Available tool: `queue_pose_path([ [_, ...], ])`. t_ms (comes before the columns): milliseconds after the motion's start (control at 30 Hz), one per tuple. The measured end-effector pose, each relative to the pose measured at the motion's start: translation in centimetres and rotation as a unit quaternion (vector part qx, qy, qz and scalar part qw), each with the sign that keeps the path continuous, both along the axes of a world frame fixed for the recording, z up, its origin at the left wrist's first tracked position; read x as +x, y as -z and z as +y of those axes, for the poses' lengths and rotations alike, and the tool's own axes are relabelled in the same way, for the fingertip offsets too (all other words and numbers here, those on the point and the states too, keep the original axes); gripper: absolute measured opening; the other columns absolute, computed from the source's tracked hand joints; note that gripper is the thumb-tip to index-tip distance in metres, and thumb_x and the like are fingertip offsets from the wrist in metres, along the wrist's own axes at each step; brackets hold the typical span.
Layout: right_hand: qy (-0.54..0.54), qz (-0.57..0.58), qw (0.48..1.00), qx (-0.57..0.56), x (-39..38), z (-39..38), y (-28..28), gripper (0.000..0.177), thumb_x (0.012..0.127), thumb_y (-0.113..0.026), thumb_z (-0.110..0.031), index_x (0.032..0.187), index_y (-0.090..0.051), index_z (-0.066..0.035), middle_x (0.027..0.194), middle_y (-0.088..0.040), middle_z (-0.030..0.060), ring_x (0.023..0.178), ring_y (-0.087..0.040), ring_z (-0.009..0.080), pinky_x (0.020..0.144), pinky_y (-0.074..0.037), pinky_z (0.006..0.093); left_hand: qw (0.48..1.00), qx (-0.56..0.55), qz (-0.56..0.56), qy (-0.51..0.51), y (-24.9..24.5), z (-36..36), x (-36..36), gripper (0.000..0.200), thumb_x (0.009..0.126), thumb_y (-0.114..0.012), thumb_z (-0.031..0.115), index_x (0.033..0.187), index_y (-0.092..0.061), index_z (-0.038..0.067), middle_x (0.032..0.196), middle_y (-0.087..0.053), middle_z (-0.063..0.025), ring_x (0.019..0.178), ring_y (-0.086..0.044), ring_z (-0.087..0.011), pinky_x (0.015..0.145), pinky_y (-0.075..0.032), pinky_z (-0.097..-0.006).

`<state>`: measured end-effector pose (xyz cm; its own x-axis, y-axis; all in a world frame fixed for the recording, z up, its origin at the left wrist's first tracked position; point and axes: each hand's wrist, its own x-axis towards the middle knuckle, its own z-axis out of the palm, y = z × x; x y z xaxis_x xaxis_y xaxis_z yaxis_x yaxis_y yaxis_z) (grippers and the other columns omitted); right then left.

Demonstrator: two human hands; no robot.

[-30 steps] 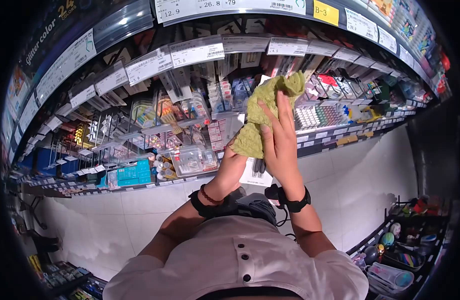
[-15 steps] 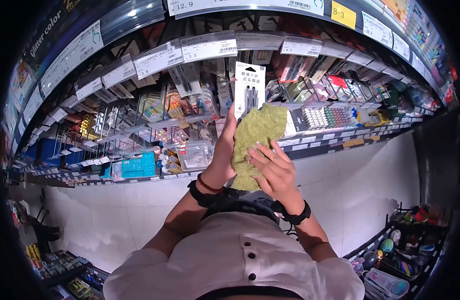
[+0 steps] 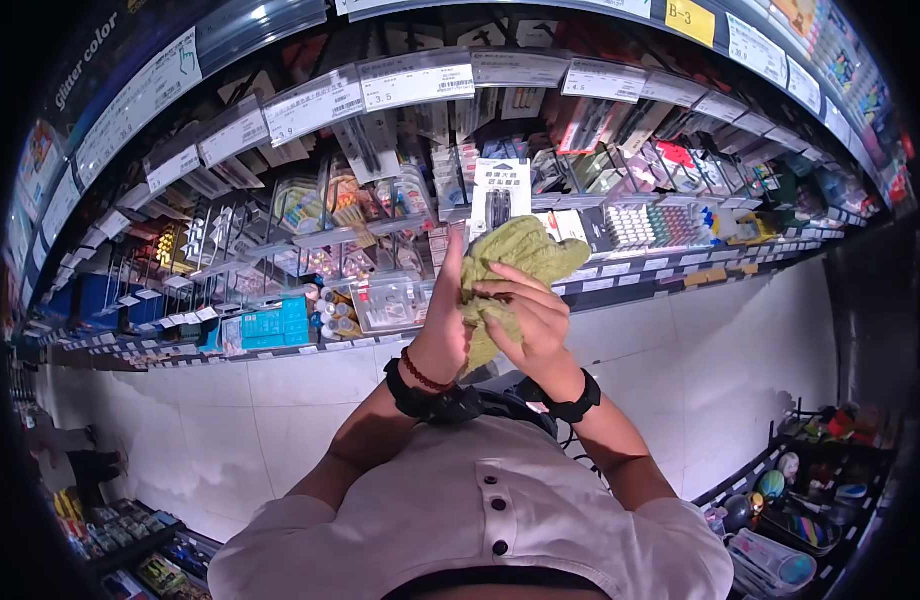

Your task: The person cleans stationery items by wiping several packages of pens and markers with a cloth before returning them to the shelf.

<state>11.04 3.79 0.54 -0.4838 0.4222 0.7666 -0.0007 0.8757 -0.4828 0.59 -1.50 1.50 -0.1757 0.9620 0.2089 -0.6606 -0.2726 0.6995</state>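
A white hanging card pack of black pens [image 3: 498, 205] is held up in front of me, its top half showing above a green cloth [image 3: 520, 243]. My left hand [image 3: 442, 325] grips the pack from the left side, though its fingers are hidden behind the cloth. Across the cloth lies my right hand [image 3: 530, 318], its fingers curled and pinching the fabric into folds over the pack's lower part. Dark bands circle both wrists.
Store shelving [image 3: 410, 95] with price labels and hanging stationery curves across the front. Blue boxes [image 3: 280, 325] and a clear plastic case [image 3: 390, 303] sit on its lower ledge. Another rack [image 3: 800, 500] stands behind at right. Part of a person [image 3: 80, 465] shows at far left.
My right hand has gone from lying flatter on the cloth to bunching it, and the cloth has shifted right. The pen pack sits a little lower, nearer to me.
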Motion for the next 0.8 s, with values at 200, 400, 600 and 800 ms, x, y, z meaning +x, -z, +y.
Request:
queue_pose_path([
  [200,0.103,0.397,0.775,-0.481,2.4,1.3,-1.7,0.035,0.090,-0.042,-0.034,0.094,-0.050,0.000,0.083,-0.059,0.0083,0.067,-0.059,0.0139,0.059,-0.049,0.0268,0.991,-0.048,-0.127,-0.012,-0.7,2.4,-2.5,0.042,0.093,-0.033,0.030,0.127,-0.032,0.004,0.125,-0.042,-0.0128,0.112,-0.046,-0.0227,0.094,-0.038,-0.0379],
  [400,0.133,0.167,0.851,-0.479,-2.6,0.4,-4.9,0.047,0.090,-0.045,-0.028,0.124,-0.034,0.003,0.113,-0.050,0.0115,0.102,-0.049,0.0162,0.086,-0.038,0.0259,0.988,-0.074,0.133,-0.020,2.8,2.7,-0.3,0.052,0.094,-0.031,0.029,0.135,-0.014,0.001,0.136,-0.025,-0.0123,0.128,-0.019,-0.0185,0.103,-0.013,-0.0308],
  [600,0.154,0.073,0.939,-0.299,-1.1,0.4,-1.5,0.025,0.086,-0.050,-0.012,0.108,-0.050,0.001,0.081,-0.059,0.0108,0.072,-0.056,0.0120,0.064,-0.045,0.0274,0.862,-0.010,0.433,-0.263,2.6,3.3,-0.8,0.063,0.092,-0.036,0.031,0.136,-0.003,0.001,0.140,-0.009,-0.0181,0.127,-0.018,-0.0273,0.103,-0.016,-0.0361],
  [800,0.230,-0.063,0.968,-0.075,-0.7,0.2,0.2,0.015,0.072,-0.058,-0.007,0.083,-0.054,0.001,0.067,-0.056,0.0155,0.056,-0.055,0.0305,0.052,-0.044,0.0328,0.952,0.078,0.215,-0.205,-0.5,1.5,1.0,0.077,0.085,-0.053,0.021,0.136,0.002,0.006,0.137,-0.009,-0.0194,0.124,-0.022,-0.0264,0.099,-0.023,-0.0400],
])
